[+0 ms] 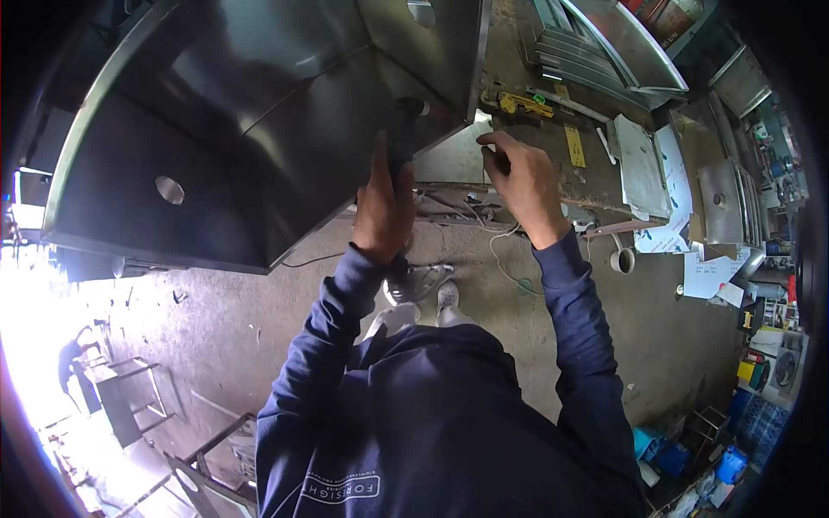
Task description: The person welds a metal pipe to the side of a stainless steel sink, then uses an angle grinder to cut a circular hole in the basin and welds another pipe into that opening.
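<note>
The sheet-metal piece point(285, 142) is dark grey streaked with paler grey, the sweatshirt point(440, 406) navy with white lettering point(343, 487), the flat strip point(574, 147) yellow, and the floor point(492, 298) dull grey-brown

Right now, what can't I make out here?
Head view, all:
Large dark folded sheet-metal piece: cut off by top edge.
Blackish shape beyond bare left hand: identity lost in shadow.
Bare right hand: curled fingers may hide something tiny.
Silhouetted person, far left: details lost in glare.
</note>
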A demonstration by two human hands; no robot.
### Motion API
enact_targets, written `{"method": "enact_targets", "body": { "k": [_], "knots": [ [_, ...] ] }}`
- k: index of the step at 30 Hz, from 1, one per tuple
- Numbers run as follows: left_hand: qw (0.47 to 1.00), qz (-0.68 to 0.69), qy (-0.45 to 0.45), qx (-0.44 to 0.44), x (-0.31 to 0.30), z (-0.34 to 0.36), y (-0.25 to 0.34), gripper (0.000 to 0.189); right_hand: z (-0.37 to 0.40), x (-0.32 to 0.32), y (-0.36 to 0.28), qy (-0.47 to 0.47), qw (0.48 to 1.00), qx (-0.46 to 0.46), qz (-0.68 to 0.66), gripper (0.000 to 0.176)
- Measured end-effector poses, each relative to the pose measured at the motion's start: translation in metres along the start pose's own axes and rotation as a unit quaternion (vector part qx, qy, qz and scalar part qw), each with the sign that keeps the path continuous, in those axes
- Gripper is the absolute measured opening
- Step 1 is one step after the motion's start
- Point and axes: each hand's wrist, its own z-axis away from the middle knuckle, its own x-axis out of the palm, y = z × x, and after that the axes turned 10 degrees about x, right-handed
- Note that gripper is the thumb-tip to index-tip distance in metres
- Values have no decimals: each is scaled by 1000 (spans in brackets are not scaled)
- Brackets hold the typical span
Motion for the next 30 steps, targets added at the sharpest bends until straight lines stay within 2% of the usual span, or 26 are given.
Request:
{"method": "enact_targets", "body": {
  "k": [5,7,11,14,22,26,28,30],
  "knots": [
    [999,6,-8,-44,1,-3,6,56,-5,-1,-1,-34,999,13,3,17],
    [999,-36,15,12,5,-2,0,55,-7,-2,-1,-31,999,17,27,16],
    [1000,-14,1,10,0,-3,6,57,-11,1,4,-18,999,-6,26,16],
    [999,22,-27,-22,-3,-4,9,61,-13,2,5,-30,999,-8,29,17],
    [998,-40,1,42,3,-1,2,59,-16,2,5,-16,999,-27,41,15],
    [999,-26,-7,29,2,-2,5,58,-15,1,3,-18,998,-28,54,16],
    [995,-67,7,76,3,-2,1,58,-16,1,4,-17,998,-34,59,16],
    [997,-44,-8,56,1,-1,6,60,-17,2,5,-17,998,-33,56,16]
  ]
}}
